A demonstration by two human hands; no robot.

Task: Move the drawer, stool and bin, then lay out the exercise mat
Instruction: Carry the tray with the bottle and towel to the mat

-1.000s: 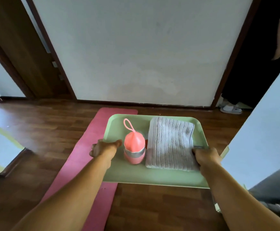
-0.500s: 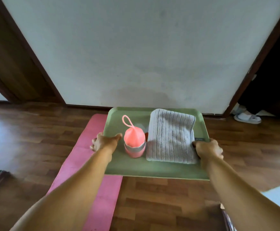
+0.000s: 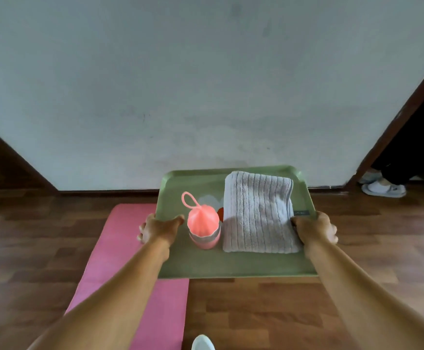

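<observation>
on the far left the wooden floor (image 3: 29, 248) runs up to a dark baseboard under the pale wall (image 3: 206, 84). the pink exercise mat (image 3: 120, 248) lies unrolled flat on that floor, its far end stopping short of the wall and its right edge passing under the tray you carry. your left hand (image 3: 159, 229) is clamped on the left rim of the green tray (image 3: 231, 266), thumb lying over the top edge and fingers curled beneath. just inside that hand a pink bottle (image 3: 204, 229) stands upright on the tray, with a cord loop rising from its cap and a grey band round its middle. a small red thing shows behind it, too hidden to tell. touching the bottle's right side lies a folded grey ribbed towel (image 3: 259, 213), filling the right half of the tray. your right hand (image 3: 315, 229) grips the right rim, thumb pressing on the towel's edge. the tray sits level, held above the floor. further right, in a dark doorway, a white slipper (image 3: 384, 189) rests on the floor. at the bottom edge a pale shoe tip (image 3: 203, 343) shows.
</observation>
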